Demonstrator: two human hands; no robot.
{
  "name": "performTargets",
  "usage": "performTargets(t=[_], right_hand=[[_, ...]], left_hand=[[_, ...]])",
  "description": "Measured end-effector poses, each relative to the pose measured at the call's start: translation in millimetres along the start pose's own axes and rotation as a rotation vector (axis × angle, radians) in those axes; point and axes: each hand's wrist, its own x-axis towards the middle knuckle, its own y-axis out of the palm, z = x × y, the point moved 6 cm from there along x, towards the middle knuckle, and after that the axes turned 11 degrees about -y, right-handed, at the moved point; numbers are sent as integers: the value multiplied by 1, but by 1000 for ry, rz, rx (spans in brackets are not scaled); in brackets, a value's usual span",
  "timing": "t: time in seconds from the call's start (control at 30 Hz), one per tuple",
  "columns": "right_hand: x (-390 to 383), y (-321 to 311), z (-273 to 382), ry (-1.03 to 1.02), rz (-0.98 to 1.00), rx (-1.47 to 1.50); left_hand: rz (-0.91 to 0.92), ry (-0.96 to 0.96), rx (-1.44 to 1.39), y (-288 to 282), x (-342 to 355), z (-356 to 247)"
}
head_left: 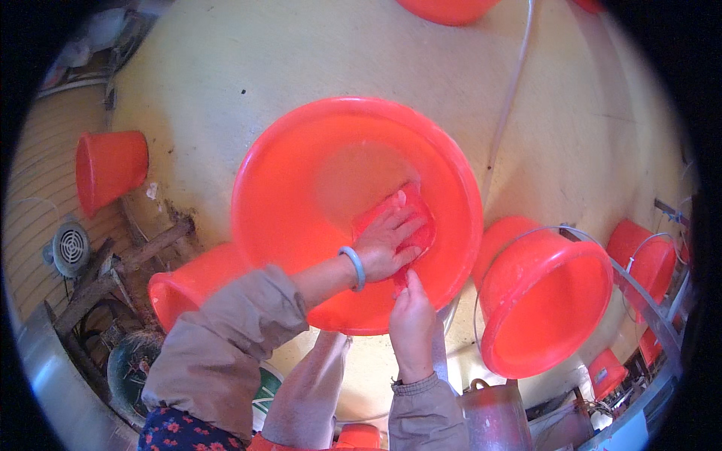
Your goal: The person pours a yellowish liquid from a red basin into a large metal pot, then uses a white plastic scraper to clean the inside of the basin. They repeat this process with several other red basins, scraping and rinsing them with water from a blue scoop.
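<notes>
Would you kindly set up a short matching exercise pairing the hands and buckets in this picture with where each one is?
Things:
1. left hand
2. right hand
3. bucket with wire handle
4. small bucket

Places:
A. lying on its side at far left
B. gripping the near rim of the large red basin
C. inside the basin, pressed flat on a red cloth
D. tipped over, to the basin's right

Pairs: 1-C, 2-B, 3-D, 4-A

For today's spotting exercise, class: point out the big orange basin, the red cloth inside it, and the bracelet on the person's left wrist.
big orange basin (301, 161): head view, bare upper-left inner wall.
red cloth (419, 234): head view, right edge beside the left hand's fingers.
bracelet (353, 267): head view, middle of the pale band on the left wrist.
</notes>
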Motion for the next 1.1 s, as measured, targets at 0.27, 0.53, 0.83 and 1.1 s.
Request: performTargets(t=[0.27,0.53,0.83,1.1], right_hand=[[-2,3,-12,18,-17,55],[-2,3,-15,47,-26,148],[0,4,-17,31,7,139],[2,0,-12,46,43,135]], left_hand=[[245,-442,-798,38,68,113],[54,-654,-755,57,45,135],[-145,-887,-748,79,7,127],[-116,-770,-257,45,64,233]])
